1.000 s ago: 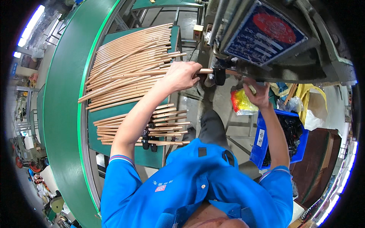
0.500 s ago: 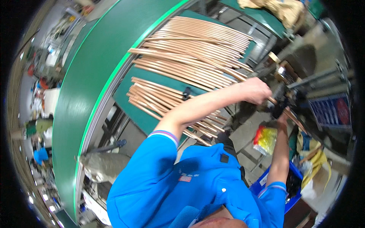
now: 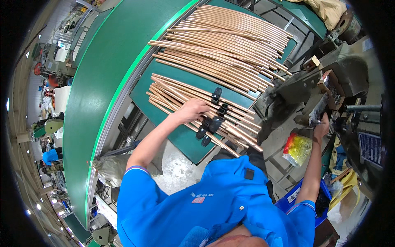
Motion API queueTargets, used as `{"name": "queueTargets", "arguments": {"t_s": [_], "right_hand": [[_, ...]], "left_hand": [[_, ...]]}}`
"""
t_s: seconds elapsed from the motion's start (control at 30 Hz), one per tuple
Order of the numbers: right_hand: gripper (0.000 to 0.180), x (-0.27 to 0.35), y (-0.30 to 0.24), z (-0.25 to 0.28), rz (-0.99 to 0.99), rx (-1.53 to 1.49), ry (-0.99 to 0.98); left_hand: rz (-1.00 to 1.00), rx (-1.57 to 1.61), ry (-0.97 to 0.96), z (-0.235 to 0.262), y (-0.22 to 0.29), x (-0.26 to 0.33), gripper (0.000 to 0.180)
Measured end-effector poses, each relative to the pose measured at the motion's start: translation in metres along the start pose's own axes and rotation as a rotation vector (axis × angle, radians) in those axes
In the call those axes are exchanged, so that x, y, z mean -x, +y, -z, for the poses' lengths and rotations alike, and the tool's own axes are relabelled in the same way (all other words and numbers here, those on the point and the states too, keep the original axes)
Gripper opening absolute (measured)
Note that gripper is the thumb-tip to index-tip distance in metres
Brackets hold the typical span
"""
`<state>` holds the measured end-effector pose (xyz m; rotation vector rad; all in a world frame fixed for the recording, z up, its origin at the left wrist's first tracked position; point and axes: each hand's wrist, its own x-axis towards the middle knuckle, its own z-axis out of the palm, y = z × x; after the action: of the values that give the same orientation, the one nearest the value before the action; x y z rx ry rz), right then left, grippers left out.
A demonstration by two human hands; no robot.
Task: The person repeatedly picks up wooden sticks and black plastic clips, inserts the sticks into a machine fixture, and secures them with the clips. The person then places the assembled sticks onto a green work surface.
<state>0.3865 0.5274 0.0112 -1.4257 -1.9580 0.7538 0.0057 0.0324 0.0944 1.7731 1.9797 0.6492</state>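
My left hand [image 3: 193, 110] is closed at the smaller pile of copper-coloured rods [image 3: 170, 91], its fingers curled around a rod there. Just right of those fingers sit several black plastic fittings [image 3: 213, 123] on the rods. My right hand [image 3: 322, 126] is out at the machine [image 3: 317, 109] on the right, beside its metal spindle tip. Its fingers are bent together, and what they hold, if anything, is too small to make out. Beyond the smaller pile, a larger layer of similar rods [image 3: 230, 45] lies side by side, a few crossing over the others.
A green conveyor belt [image 3: 111, 78] with a bright green edge runs along the left. The rods lie on a green table [image 3: 185, 142]. A red and yellow plastic bag [image 3: 297, 149], a blue bin [image 3: 294, 193] and an open carton [image 3: 331, 88] are at the right.
My left hand has moved from the machine leftward to the smaller pile, along with the rod it held. My right hand has stayed by the machine, shifting slightly right.
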Motion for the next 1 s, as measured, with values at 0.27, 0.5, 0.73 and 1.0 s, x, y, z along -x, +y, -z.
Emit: {"name": "queueTargets", "arguments": {"t_s": [0.27,0.5,0.73,1.0], "right_hand": [[0.012,0.008,-0.044,0.032,-0.105,-0.469,-0.181],[0.029,0.074,-0.134,0.083,-0.398,-1.078,-0.397],[0.028,0.079,-0.147,0.048,-0.266,-0.916,-0.381],[0.017,0.097,-0.161,0.062,0.688,-0.313,0.180]], "left_hand": [[0.202,-0.199,0.313,-0.018,-0.097,-0.059,0.027],[0.214,-0.594,0.055,-0.052,-0.137,-0.080,0.022],[0.210,-0.524,-0.154,-0.040,-0.163,-0.061,0.048],[-0.261,-0.714,-0.187,0.027,0.023,-0.118,0.038]]}}
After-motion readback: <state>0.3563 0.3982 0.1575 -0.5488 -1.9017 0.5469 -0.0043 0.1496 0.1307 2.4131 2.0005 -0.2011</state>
